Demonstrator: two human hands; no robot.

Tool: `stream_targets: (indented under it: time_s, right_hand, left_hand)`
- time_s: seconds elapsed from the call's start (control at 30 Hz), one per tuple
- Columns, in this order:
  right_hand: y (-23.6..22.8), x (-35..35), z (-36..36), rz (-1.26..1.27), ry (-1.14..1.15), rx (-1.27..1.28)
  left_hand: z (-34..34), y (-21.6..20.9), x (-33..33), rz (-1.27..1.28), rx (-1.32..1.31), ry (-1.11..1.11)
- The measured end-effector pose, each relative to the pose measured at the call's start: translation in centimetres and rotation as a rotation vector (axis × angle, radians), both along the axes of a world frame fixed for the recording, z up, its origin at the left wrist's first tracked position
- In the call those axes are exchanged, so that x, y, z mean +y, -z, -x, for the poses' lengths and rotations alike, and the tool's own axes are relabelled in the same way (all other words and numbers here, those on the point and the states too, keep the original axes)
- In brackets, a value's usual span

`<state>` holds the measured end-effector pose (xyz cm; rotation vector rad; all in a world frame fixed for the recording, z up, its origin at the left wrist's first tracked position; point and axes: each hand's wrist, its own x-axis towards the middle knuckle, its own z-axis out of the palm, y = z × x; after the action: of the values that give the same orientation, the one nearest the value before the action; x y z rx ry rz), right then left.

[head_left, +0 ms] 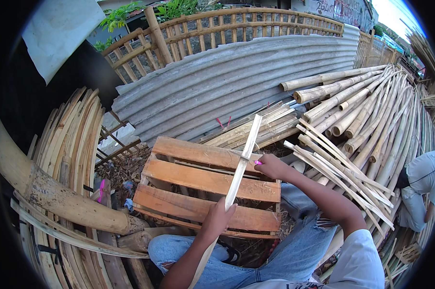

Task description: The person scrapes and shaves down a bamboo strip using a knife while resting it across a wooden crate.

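A long, pale split bamboo strip (240, 171) slants across a slatted wooden crate (193, 171) in front of me. My left hand (218, 219) is closed round the strip near the crate's close edge, and the strip's lower end runs down along my left forearm. Above the crate's right side, my right hand (271, 167) is closed on a pink-handled tool that looks like a knife (258, 163). Its thin blade seems to lie across the strip; my fingers hide most of the handle. Fine shavings lie on the crate's slats.
Split bamboo strips (65, 139) stand stacked at left beside a thick bamboo pole (68, 197). Long bamboo poles (352, 111) and loose strips (342, 173) fill the right. Corrugated sheeting (237, 72) stands behind the crate. Another person (420, 188) bends down at far right.
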<state>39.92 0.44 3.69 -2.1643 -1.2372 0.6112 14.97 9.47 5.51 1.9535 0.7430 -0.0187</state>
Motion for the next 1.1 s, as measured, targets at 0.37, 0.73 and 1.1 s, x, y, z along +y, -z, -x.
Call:
stream_targets:
  time_s: [0.37,0.73,1.1]
  right_hand:
    - [1.8,3.1,-1.0,0.009,0.099,-0.476]
    - [2.1,2.5,-2.2,0.114,0.073,-0.509]
    - [4.4,-0.6,-11.5,0.236,0.327,-0.524]
  left_hand:
    - [0.1,2.5,0.7,-0.316,-0.005,0.016]
    - [0.4,0.4,0.4,0.041,0.04,0.019]
    - [-0.3,0.6,-2.1,0.06,0.131,0.087]
